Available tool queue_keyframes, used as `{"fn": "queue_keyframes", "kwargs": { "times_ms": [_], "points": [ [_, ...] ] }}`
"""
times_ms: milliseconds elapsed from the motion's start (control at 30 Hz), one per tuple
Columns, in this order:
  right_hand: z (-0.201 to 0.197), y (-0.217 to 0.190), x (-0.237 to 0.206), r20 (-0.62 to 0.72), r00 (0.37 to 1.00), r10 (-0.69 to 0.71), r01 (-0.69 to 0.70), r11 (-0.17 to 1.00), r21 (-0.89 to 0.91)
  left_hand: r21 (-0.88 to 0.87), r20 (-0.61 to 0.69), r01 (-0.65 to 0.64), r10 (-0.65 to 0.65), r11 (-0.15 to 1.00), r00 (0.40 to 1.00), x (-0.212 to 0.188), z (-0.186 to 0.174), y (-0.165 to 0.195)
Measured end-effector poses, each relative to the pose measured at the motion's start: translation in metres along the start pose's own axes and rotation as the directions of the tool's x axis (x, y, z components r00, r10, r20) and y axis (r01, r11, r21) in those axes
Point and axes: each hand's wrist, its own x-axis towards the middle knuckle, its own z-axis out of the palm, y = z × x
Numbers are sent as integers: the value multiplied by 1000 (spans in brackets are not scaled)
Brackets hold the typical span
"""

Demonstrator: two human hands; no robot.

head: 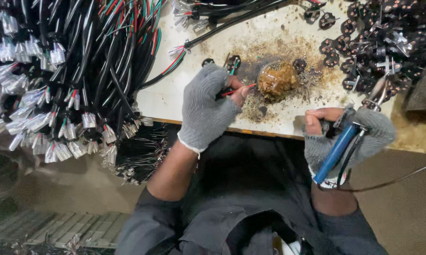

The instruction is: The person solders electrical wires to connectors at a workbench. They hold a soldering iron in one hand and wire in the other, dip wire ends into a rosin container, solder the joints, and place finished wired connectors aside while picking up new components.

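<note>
Head view looks down on a dark-sleeved lap at the edge of a stained white worktable point(175, 101). Nearest, the right hand point(345, 137), in a grey fingerless knit glove, is clenched around a blue-handled soldering iron point(336, 152) whose metal tip points up and away toward the table's right side, its dark cord trailing off to the right. A little further in, the left hand point(208, 111), gloved the same way, pinches a thin red wire end point(239, 90) between thumb and forefinger, the bare tip aimed at a small round tin of brown flux paste point(276, 80) just beside it. Done well, this dip likely wants only the stripped tip touched lightly to the paste, the iron held steady and well apart. Beyond, a heap of small black plug parts point(378, 42) fills the far right, and a thick bundle of black cables with clear-capped ends point(57, 80) hangs at the left.
</note>
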Motion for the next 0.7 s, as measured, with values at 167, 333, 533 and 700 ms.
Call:
{"fn": "queue_keyframes", "kwargs": {
  "times_ms": [167,333,533,700],
  "points": [
    [1,-13,9,114,986,-125,128,991,-26,-13,80,73,-71,997,994,15,4,-3],
    [6,-18,7,92,993,-79,77,997,26,18,79,93,-94,996,992,14,6,0],
    [2,-11,-2,153,988,33,-31,999,-16,89,67,63,-69,994,995,14,10,0],
    [2,-9,-2,139,990,16,-19,999,27,78,72,73,-79,994,994,12,11,-3]
  ]
}}
